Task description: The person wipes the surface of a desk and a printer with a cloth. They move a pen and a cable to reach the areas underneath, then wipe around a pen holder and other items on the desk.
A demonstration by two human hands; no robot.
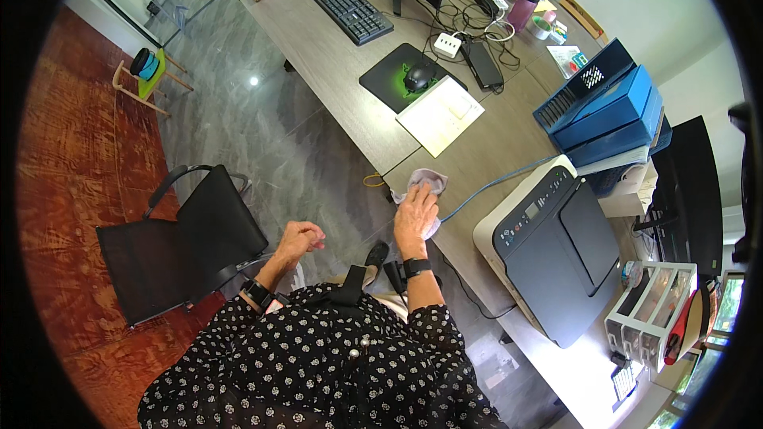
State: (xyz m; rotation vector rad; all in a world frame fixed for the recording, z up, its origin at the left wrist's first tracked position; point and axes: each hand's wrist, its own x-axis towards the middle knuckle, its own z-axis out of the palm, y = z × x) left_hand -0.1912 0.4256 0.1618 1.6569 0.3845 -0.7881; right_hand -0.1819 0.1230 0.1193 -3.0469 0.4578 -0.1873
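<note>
My right hand [415,214] rests on a pale grey-pink cloth [430,179], pressing it against the desk's near edge. Part of the cloth bunches beyond the fingertips, and another bit shows beside the palm. Over the floor to the left, my left hand [298,241] hangs in the air with its fingers curled and nothing visible in them. Under and around the cloth lies the grey wood-grain desk [459,176]. A blue cable [486,187] runs across it close to my right hand.
A printer [554,250] occupies the desk to the right. Papers [441,116], a mouse [419,77] on its mat, and a keyboard [350,8] lie farther up. Blue file holders [608,110] stand behind the printer. A black chair [220,220] is at left.
</note>
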